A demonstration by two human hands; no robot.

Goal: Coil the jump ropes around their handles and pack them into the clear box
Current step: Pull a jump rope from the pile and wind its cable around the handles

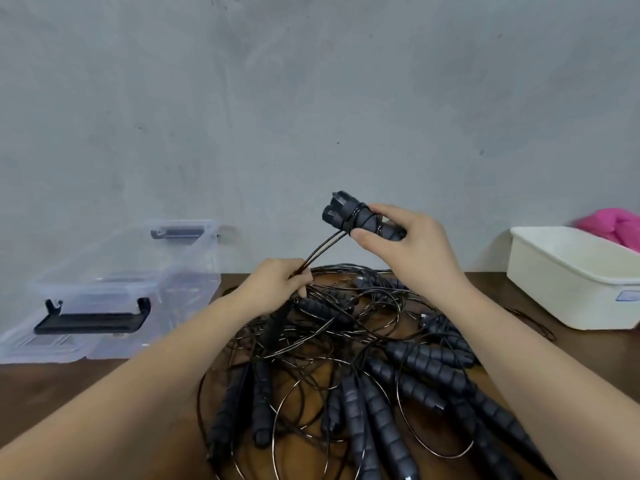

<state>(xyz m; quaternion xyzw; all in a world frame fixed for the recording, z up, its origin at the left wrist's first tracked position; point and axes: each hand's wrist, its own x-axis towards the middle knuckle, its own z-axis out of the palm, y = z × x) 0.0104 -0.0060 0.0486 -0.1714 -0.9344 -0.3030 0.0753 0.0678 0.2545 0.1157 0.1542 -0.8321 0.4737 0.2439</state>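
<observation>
R hand is up above the surface, fingers and thumb curled round a pair of dark handles held side by side, ends pointing up-left. A few turns of thin black cord are wrapped round the handles near my thumb. From there two strands run down-left, taut, into my L hand, which pinches them in curled fingers just over the heap.

The pile of jump ropes sits centre on the brown surface, under and between my forearms: ribbed dark handles fanned toward me, loose cord loops tangled on top.

Clear box is at far L on the surface, well apart from the pile, w/ black clips at its near and far ends. White tub at far R, sth pink behind it, can't tell what. Grey wall at back.
</observation>
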